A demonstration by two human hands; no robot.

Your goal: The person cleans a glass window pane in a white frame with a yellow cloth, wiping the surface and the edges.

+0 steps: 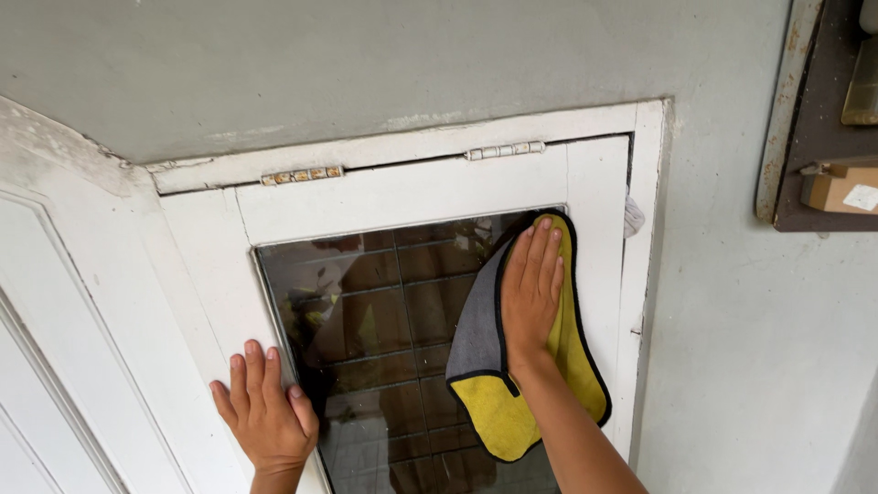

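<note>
Soft, even daylight — sharp focus throughout; the glass pane (384, 338) holds dim reflections, edges bowing toward nine o'clock.

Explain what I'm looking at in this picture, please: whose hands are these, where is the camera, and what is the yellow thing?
There is one picture, taken by a camera worn on a person's head. It looks at a window that the person faces, so both hands reach in from the bottom edge.

The right hand lies flat on a cloth, yellow on one side and grey on the other with a dark border, and presses it against the glass pane near its upper right corner. The left hand rests open on the white window frame at the pane's lower left, holding nothing.

Two metal hinges sit along the frame's top. The glass shows dim reflections. Around it is a grey wall, and at the upper right a dark shelf carries a small cardboard box.
</note>
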